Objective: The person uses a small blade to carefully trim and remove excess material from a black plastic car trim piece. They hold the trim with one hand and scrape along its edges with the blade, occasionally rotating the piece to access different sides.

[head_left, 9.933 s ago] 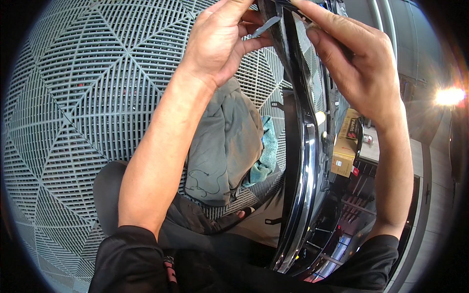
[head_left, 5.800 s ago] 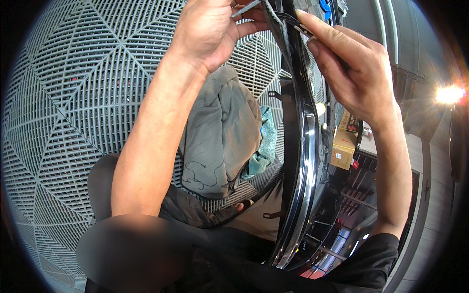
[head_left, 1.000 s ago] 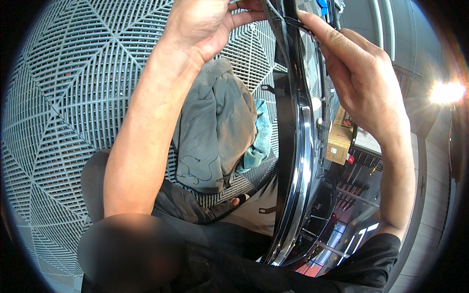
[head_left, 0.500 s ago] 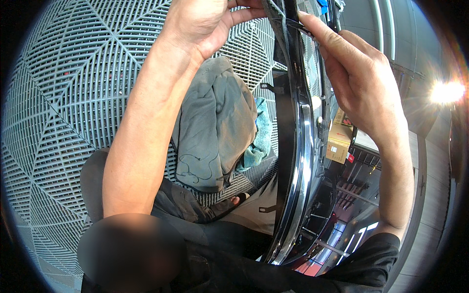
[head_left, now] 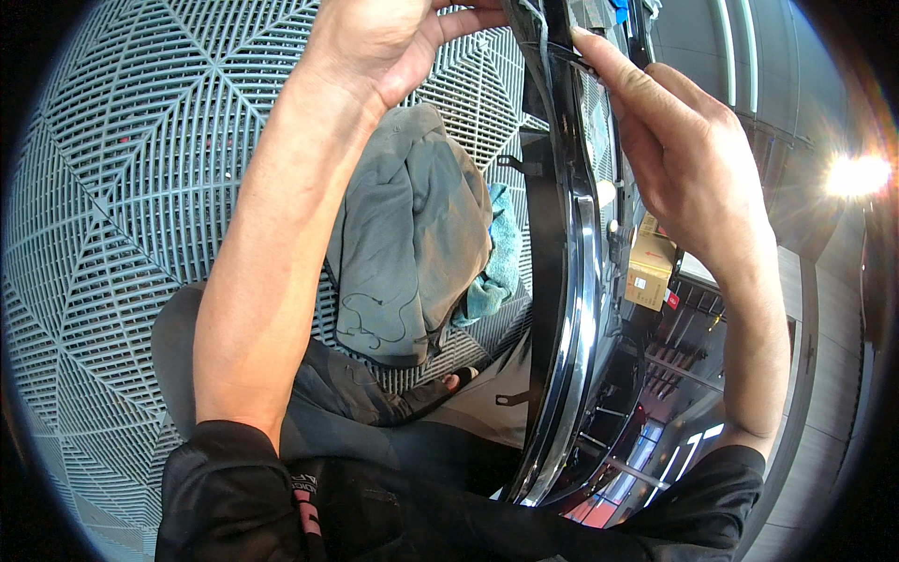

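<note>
A long, glossy black car panel [head_left: 582, 272] with a shiny rim runs from the top edge down to my lap. At its upper end, my left hand [head_left: 398, 42] reaches in from the left, its bent fingers meeting the panel's edge; the picture's top cuts off part of them. My right hand [head_left: 688, 140] is on the other side, index fingertip pressed against the panel. A thin dark strip [head_left: 568, 56] crosses the panel under that finger and appears pinched there; the thumb is mostly hidden. Small metal tabs [head_left: 510, 163] stick out from the panel's left side.
A dark grey garment [head_left: 403, 244] lies crumpled on the grey slatted floor [head_left: 122, 187], beside a teal cloth [head_left: 492, 272]. My bent leg is under my left arm. To the right are a cardboard box [head_left: 651, 272] and a bright lamp [head_left: 857, 176].
My left forearm has shifted slightly left. The blurred dark shape over my left elbow is gone, and the black sleeve shows there. Both hands stay at the panel's upper end.
</note>
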`<state>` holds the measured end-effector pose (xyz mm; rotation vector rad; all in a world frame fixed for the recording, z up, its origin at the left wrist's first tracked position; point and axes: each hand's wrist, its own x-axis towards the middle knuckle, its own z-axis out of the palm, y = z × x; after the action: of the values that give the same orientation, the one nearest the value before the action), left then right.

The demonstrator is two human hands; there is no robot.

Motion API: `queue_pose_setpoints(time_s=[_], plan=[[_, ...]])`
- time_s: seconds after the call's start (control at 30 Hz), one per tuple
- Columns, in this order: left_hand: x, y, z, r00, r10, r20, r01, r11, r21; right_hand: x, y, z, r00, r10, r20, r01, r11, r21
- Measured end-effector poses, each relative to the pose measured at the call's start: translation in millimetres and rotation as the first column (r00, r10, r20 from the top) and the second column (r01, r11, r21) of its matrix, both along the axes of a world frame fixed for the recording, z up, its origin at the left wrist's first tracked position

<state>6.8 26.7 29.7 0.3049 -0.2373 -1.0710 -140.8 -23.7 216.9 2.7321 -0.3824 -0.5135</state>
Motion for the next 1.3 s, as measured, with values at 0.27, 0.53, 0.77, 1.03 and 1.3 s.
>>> queue_pose_setpoints(time_s=[0.27, 0.53, 0.77, 1.03, 1.3], plan=[[-1, 0, 0, 0.999, 0.04, 0.037, -0.039, 0.998, -0.041, -4, 7, -4, 1.0, 0.015, -0.002, -0.015, 0.997, -0.074], [0, -1, 0, 1.0, 0.007, -0.014, -0.007, 0.999, -0.051, -7, 7, -4, 1.0, 0.024, -0.018, -0.026, 0.996, -0.087], [-2, -4, -2, 0.998, 0.05, 0.026, -0.051, 0.999, 0.014, -10, 4, -5, 1.0, -0.011, 0.009, 0.011, 1.0, -0.005], [-6, 0, 3, 0.996, 0.082, 0.024, -0.081, 0.997, -0.018, -15, 1, -5, 1.0, -0.03, -0.004, 0.03, 1.0, 0.001], [1, -2, -2, 0.998, 0.047, 0.046, -0.043, 0.996, -0.081, -19, -3, -6, 0.999, -0.035, -0.004, 0.035, 0.999, 0.031]])
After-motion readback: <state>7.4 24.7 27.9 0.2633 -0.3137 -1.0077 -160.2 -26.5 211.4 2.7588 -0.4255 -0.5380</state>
